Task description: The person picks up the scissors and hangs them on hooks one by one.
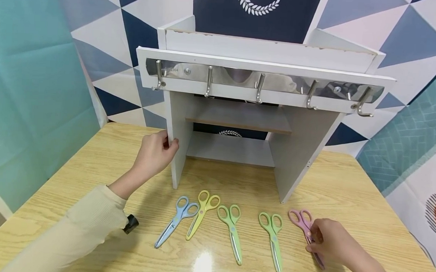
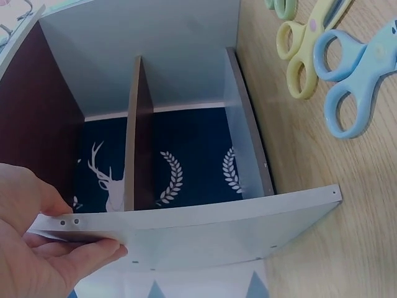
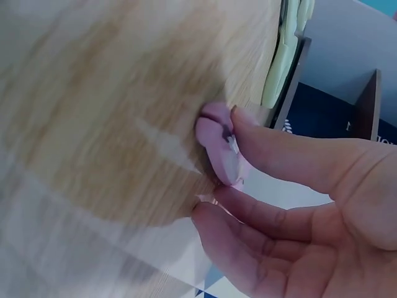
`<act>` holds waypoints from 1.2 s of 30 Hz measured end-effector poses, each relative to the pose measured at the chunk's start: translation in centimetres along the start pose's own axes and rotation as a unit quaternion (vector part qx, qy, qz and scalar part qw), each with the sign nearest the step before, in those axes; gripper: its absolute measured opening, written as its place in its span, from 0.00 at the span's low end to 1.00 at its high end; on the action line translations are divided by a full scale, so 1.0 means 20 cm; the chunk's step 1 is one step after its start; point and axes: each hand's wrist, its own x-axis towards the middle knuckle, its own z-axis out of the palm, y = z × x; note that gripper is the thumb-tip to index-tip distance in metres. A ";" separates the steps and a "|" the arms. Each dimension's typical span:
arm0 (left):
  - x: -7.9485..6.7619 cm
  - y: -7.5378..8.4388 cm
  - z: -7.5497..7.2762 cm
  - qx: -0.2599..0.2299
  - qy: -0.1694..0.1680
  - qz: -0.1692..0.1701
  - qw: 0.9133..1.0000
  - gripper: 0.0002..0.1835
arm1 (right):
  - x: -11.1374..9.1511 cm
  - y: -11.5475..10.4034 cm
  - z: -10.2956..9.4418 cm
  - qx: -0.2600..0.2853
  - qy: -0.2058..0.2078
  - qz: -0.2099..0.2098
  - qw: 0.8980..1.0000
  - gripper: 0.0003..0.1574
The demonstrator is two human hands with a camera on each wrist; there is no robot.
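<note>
My left hand (image 1: pixel 154 152) grips the front edge of the left side panel (image 1: pixel 177 150) of a white shelf unit. In the left wrist view the thumb lies on one face of that panel and the fingers on the other. At the right, my right hand (image 1: pixel 332 242) pinches a pair of pink scissors (image 1: pixel 306 227) by the blades, low at the table. The scissors' handles point toward the shelf, and the hand covers part of the blades. Left of them lie two pairs of green scissors (image 1: pixel 273 234), yellow scissors (image 1: pixel 201 212) and blue scissors (image 1: pixel 179 218).
Across the top front of the shelf runs a rail (image 1: pixel 236 63) with several metal hooks jutting forward. Inside is a middle board (image 1: pixel 241 114). The shelf stands on a wooden table (image 1: pixel 125 245) before a patterned wall (image 1: pixel 98 37). Teal cloth (image 1: pixel 26 83) hangs at the left.
</note>
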 end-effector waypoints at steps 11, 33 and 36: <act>-0.01 0.01 0.00 0.006 -0.011 -0.006 1.000 0.14 | 0.00 0.00 -0.02 -0.001 -0.009 0.038 0.999 0.19; 0.00 0.00 -0.02 0.006 -0.024 0.000 1.000 0.12 | 0.00 -0.02 -0.03 -0.006 -0.015 0.045 0.999 0.16; 0.00 0.00 -0.02 0.005 -0.024 0.000 1.000 0.12 | 0.00 -0.02 -0.04 -0.011 -0.013 0.055 0.998 0.15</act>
